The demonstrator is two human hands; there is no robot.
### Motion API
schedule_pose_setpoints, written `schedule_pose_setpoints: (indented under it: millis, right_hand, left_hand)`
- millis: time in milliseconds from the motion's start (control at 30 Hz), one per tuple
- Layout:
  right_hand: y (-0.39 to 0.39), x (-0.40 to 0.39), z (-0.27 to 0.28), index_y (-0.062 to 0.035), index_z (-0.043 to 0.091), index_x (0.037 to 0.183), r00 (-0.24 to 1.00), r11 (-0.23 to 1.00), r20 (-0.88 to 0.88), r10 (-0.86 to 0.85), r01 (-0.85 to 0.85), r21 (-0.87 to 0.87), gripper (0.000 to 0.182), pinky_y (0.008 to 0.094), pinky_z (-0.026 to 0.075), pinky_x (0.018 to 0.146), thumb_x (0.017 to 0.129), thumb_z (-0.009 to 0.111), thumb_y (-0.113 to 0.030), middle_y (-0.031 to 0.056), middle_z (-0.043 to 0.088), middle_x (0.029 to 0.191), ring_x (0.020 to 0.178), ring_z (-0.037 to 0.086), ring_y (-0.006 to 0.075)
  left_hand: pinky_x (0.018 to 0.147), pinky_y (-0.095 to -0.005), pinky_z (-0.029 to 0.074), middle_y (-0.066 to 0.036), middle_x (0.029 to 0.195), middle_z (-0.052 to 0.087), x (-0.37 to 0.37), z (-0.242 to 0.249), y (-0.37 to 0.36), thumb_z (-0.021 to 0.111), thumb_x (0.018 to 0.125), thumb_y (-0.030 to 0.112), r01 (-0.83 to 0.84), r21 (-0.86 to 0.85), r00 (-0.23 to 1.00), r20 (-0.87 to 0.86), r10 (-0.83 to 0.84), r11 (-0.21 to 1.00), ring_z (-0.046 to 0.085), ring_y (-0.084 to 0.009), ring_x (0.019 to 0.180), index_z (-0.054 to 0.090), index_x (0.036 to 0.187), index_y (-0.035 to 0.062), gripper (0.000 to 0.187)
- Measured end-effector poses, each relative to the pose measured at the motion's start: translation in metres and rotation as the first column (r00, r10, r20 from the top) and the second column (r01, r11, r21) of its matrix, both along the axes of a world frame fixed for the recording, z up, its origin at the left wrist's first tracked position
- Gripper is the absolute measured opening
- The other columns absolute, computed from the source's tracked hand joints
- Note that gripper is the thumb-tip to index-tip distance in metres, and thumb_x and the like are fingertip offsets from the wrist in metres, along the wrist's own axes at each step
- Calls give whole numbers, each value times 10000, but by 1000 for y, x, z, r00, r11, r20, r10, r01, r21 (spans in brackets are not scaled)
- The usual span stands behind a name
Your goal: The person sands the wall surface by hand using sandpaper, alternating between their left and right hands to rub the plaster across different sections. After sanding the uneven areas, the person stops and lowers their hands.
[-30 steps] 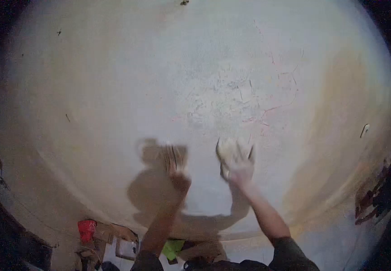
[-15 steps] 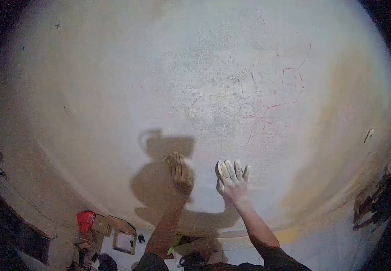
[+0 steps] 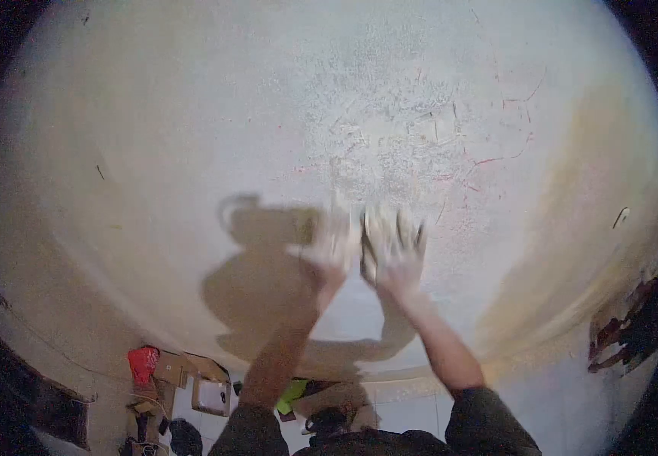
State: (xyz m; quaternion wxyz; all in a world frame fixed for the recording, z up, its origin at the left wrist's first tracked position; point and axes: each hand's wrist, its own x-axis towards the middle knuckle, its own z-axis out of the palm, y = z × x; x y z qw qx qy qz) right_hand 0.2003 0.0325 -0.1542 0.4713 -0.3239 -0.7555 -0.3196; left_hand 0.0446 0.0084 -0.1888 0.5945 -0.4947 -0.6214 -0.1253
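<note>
A large pale wall (image 3: pixel 154 121) fills most of the view, with rough white patches and thin red lines in its upper middle. My left hand (image 3: pixel 334 247) is against it, fingers pointing up and smeared by motion; whether it holds anything is hidden. Close on its right, my right hand (image 3: pixel 399 251) has its fingers spread over a pale, round-edged pad (image 3: pixel 369 239) pressed to the wall. Only the pad's left edge shows beside the fingers, and its kind cannot be made out. Whitish dust coats both hands.
My head and arms cast a dark shadow (image 3: pixel 257 289) on the wall at left. Below are a red bag (image 3: pixel 143 365), an open cardboard box (image 3: pixel 211 397) and a bright green item (image 3: pixel 292 395). Dark marks (image 3: pixel 633 327) lie at the right edge.
Both hands have slid up the wall, and the left has moved rightward, closer to the right hand. The view has shifted slightly, and the hands are now blurred.
</note>
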Motion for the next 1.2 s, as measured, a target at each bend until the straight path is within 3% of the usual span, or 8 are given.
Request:
schedule_pose_setpoints:
  millis: [67, 133, 233, 367, 500, 700, 1000, 1200]
  right_hand:
    - [-12, 13, -91, -162, 595, 1368, 998, 997, 58, -26, 30, -66, 527, 644, 113, 1170, 864, 610, -312, 91, 543, 1424, 1388, 411, 341]
    - [-7, 11, -89, -161, 605, 1359, 998, 995, 61, -9, 15, -100, 511, 642, 108, 1171, 872, 609, -315, 93, 553, 1412, 1382, 417, 338]
    - [-11, -16, 41, -212, 573, 1395, 991, 999, -131, -26, 24, -22, 525, 639, 83, 1175, 880, 611, -307, 50, 476, 1504, 1441, 361, 298]
    - [-12, -33, 201, -146, 440, 1488, 980, 989, -196, -29, 56, 134, 651, 594, 128, 1188, 878, 580, -324, 81, 393, 1559, 1469, 303, 291]
    - [-7, -29, 138, -166, 462, 1475, 990, 999, -138, 16, -9, 52, 640, 605, 145, 1182, 866, 587, -322, 69, 415, 1543, 1456, 322, 302]
    - [-26, 0, -142, -125, 607, 1342, 999, 995, 1, -40, 40, -91, 523, 656, 73, 1173, 870, 590, -350, 120, 538, 1423, 1404, 386, 377]
    - [-23, -48, 181, -163, 467, 1475, 976, 996, -216, 8, 12, 94, 623, 606, 78, 1193, 886, 576, -335, 90, 387, 1560, 1471, 296, 309]
    - [-19, -37, 5, -226, 551, 1408, 998, 996, -34, -59, 57, -76, 622, 633, 97, 1183, 809, 644, -363, 52, 462, 1511, 1423, 373, 323]
  left_hand:
    - [1156, -630, 227, -238, 1534, 374, -15, -67, -23, 491, 905, 115, 666, -78, 674, 489, -554, 742, 332, -425, 1431, 412, 1445, -67, 575]
    - [1160, -633, 212, -249, 1526, 377, -17, -67, -27, 494, 907, 118, 676, -40, 671, 447, -592, 736, 334, -431, 1429, 409, 1438, -84, 574]
    - [1125, -528, 334, -242, 1434, 491, 4, 45, -20, 505, 875, 91, 663, 255, 604, 372, -704, 704, 447, -403, 1355, 492, 1379, -67, 528]
    - [1125, -525, 338, -246, 1431, 493, -38, 108, 75, 508, 872, 95, 687, 187, 581, 438, -686, 702, 450, -406, 1353, 494, 1378, -67, 532]
    - [1126, -521, 344, -251, 1427, 496, -54, 49, 67, 512, 868, 101, 716, 99, 573, 481, -663, 691, 454, -410, 1350, 496, 1378, -66, 537]
    - [1127, -516, 352, -259, 1421, 501, -8, -112, -49, 519, 862, 110, 674, 55, 642, 451, -621, 737, 460, -415, 1345, 500, 1377, -65, 545]
    - [1108, -501, 371, -242, 1414, 513, -7, -135, -90, 523, 866, 138, 679, -10, 633, 515, -578, 734, 486, -393, 1320, 515, 1379, -23, 538]
    - [1094, -490, 386, -229, 1409, 523, -15, -129, -58, 527, 869, 159, 686, 16, 629, 489, -604, 727, 505, -377, 1301, 527, 1381, 9, 533]
